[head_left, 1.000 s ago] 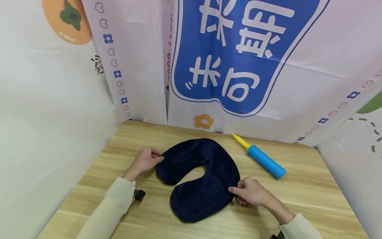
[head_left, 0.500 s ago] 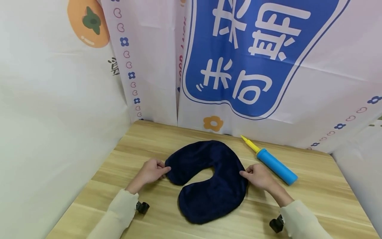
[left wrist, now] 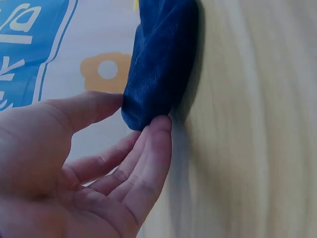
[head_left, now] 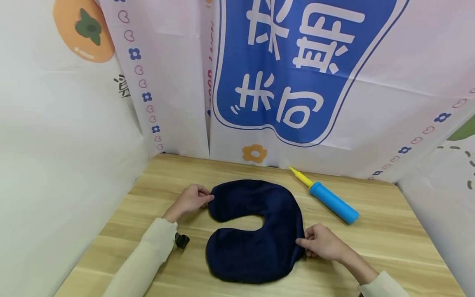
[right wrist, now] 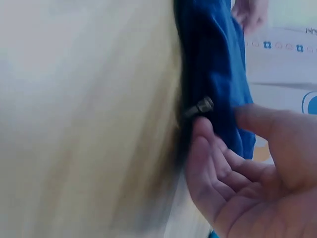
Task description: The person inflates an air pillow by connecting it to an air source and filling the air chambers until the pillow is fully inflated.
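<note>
A dark navy U-shaped neck pillow (head_left: 278, 231) lies on the wooden table, its opening facing left. At the tip of its far arm, my left hand (head_left: 193, 198) pinches the fabric between thumb and fingers; the left wrist view shows this rounded end of the neck pillow (left wrist: 161, 64) up close. My right hand (head_left: 323, 243) pinches the outer right edge of the curve. In the right wrist view, a small metal zipper pull (right wrist: 203, 105) hangs at that edge, right by the fingertips of the right hand (right wrist: 247, 183).
A blue hand pump (head_left: 334, 202) with a yellow nozzle (head_left: 301, 176) lies at the back right of the wooden table (head_left: 178, 272). Behind the table hangs a printed cloth (head_left: 371, 119), and a white wall (head_left: 74, 144) stands at the left.
The neck pillow has turned so its opening points more squarely left. My right hand went up along its edge, then back down nearer me. Both hands still pinch it; the head view shifted.
</note>
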Demonstrator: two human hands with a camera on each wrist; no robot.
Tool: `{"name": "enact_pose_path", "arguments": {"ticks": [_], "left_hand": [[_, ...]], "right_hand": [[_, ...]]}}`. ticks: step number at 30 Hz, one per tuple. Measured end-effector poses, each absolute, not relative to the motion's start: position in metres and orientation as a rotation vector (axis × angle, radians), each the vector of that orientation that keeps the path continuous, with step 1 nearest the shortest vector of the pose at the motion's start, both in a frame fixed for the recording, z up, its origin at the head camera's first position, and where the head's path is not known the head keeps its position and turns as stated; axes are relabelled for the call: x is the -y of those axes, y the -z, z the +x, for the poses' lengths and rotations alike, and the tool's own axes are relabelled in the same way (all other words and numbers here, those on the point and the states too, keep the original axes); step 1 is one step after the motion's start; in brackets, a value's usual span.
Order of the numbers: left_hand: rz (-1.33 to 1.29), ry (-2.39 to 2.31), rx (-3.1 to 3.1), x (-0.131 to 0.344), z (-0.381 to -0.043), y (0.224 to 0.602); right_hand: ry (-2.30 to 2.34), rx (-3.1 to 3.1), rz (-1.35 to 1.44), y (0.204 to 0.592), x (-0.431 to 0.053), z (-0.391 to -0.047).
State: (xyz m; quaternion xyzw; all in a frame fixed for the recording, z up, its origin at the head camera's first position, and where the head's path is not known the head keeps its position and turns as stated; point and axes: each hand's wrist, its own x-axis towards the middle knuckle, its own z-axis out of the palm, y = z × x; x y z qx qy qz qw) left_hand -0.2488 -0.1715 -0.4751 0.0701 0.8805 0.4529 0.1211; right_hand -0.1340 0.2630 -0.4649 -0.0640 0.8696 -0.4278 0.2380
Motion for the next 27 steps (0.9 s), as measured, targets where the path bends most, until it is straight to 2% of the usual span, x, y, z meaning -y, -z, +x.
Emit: {"name": "enact_pose_path", "arguments": {"ticks": [6,19,27], "left_hand": [[0.202,-1.259,-2.564,0.174,-0.24,0.471],[0.324,-1.229,-2.307,0.164,-0.159,0.467],[0.282,-1.323,-2.261,0.164,-0.134,0.472]], "right_hand": [[1.11,-2.384,-0.217,0.459,-0.265,-0.137],[0.847,-2.812,-0.301,0.45,-0.275,-0.222],[0.812,-2.764,-0.302,0.461,-0.248,-0.254]]}}
